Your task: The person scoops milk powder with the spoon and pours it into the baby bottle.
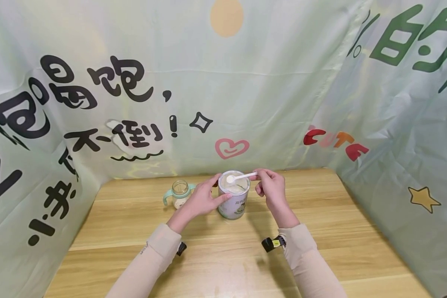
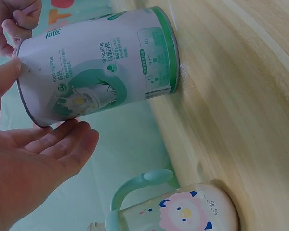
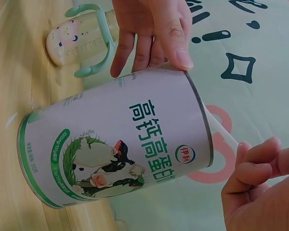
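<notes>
An open can of milk powder [image 1: 234, 210] stands upright on the table, with pale powder visible inside its rim. My left hand [image 1: 203, 198] holds the can near the top, thumb on the front and fingers round the side. Between thumb and fingers, my right hand [image 1: 272, 186] pinches the handle of a white scoop [image 1: 242, 176]. The scoop's bowl is over the can's opening; whether it touches the powder I cannot tell. In the right wrist view, the can's label [image 3: 111, 159] shows a cow, and the can hides the scoop's bowl.
A lidless baby bottle [image 1: 180, 189] with mint-green handles stands left of the can, behind my left forearm, with pale contents low inside. The wooden table [image 1: 216, 265] ends at a printed cloth backdrop [image 1: 186, 82]. White specks [image 2: 184, 74] lie by the can's base.
</notes>
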Demonstrator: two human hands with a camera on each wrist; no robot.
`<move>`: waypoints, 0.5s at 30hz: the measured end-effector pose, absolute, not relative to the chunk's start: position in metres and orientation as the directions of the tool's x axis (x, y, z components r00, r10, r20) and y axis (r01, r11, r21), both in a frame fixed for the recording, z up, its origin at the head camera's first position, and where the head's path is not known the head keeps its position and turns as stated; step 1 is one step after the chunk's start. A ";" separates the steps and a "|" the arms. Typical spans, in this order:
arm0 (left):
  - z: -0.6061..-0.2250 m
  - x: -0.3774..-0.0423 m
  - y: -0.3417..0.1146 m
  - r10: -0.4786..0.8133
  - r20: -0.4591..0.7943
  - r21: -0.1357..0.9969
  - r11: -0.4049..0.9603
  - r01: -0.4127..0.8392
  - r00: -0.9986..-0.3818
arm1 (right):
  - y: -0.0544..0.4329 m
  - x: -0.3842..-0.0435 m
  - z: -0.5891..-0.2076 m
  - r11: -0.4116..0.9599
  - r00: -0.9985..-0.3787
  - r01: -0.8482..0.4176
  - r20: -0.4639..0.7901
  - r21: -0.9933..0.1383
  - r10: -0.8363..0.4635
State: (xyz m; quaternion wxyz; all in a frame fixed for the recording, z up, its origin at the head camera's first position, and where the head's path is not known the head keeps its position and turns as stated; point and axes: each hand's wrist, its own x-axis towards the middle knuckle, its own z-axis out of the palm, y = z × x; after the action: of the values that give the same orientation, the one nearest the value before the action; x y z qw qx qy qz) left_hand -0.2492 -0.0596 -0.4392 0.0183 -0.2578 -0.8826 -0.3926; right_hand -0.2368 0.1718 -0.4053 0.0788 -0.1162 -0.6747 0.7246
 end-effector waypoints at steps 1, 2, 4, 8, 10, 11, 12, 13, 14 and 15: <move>-0.439 -0.249 -0.060 0.441 0.234 0.683 0.560 0.470 -0.866 | 0.172 -0.237 -0.405 -0.078 -0.961 0.043 -0.063 -0.996 0.270; -0.439 -0.249 -0.060 0.441 0.235 0.683 0.559 0.470 -0.866 | 0.172 -0.237 -0.405 -0.081 -0.961 0.043 -0.064 -0.996 0.270; -0.439 -0.249 -0.060 0.442 0.233 0.682 0.561 0.470 -0.866 | 0.171 -0.237 -0.405 -0.081 -0.961 0.044 -0.065 -0.996 0.271; -0.440 -0.250 -0.061 0.442 0.227 0.681 0.564 0.466 -0.868 | 0.170 -0.237 -0.404 -0.079 -0.960 0.044 -0.064 -0.996 0.273; -0.440 -0.250 -0.061 0.440 0.223 0.680 0.570 0.462 -0.870 | 0.170 -0.236 -0.404 -0.080 -0.960 0.040 -0.061 -0.996 0.275; -0.440 -0.250 -0.061 0.439 0.221 0.679 0.571 0.461 -0.871 | 0.169 -0.236 -0.403 -0.082 -0.960 0.038 -0.059 -0.996 0.274; -0.440 -0.249 -0.061 0.439 0.218 0.679 0.573 0.458 -0.872 | 0.169 -0.236 -0.403 -0.084 -0.960 0.035 -0.057 -0.996 0.273; -0.439 -0.249 -0.061 0.437 0.216 0.678 0.576 0.457 -0.873 | 0.169 -0.236 -0.402 -0.087 -0.960 0.033 -0.055 -0.996 0.274; -0.439 -0.249 -0.061 0.437 0.213 0.676 0.579 0.455 -0.874 | 0.168 -0.236 -0.402 -0.090 -0.961 0.029 -0.052 -0.996 0.273; -0.439 -0.249 -0.061 0.437 0.210 0.675 0.583 0.453 -0.875 | 0.168 -0.236 -0.401 -0.093 -0.961 0.027 -0.051 -0.995 0.273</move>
State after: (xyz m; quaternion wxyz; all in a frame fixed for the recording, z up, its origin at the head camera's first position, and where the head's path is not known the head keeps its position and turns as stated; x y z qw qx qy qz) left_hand -0.2492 -0.0610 -0.4391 0.0105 -0.2499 -0.8896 -0.3822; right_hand -0.2359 0.1679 -0.4012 0.0843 -0.1123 -0.6680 0.7308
